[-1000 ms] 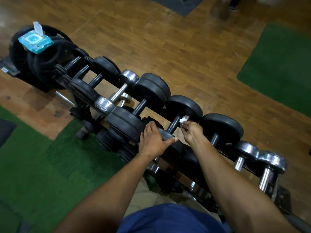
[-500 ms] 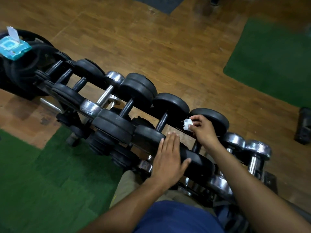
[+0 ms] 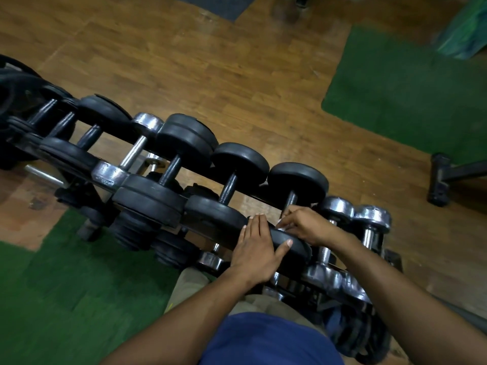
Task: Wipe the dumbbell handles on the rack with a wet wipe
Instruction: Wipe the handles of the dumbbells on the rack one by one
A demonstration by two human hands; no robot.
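Observation:
A long black rack (image 3: 87, 177) crosses the view from upper left to lower right, carrying black rubber and chrome dumbbells. My right hand (image 3: 305, 225) wraps a white wet wipe (image 3: 281, 224) around the lower part of the dark handle (image 3: 291, 201) of a black dumbbell. Only a sliver of the wipe shows under the fingers. My left hand (image 3: 257, 248) lies flat with straight fingers on that dumbbell's near black head (image 3: 295, 250), thumb spread to the right.
Chrome dumbbells (image 3: 369, 219) sit right of my hands, more black ones (image 3: 184, 143) to the left. Lower rack tiers hold more weights. Black plates (image 3: 13, 93) stand at far left. Wooden floor, green mats (image 3: 405, 101), a black equipment foot (image 3: 438, 179) at right.
My right hand moved with the wipe from the neighbouring dumbbell to this handle and slid down it. My left hand shifted right along the near heads. The view panned right; the wipe pack left the frame.

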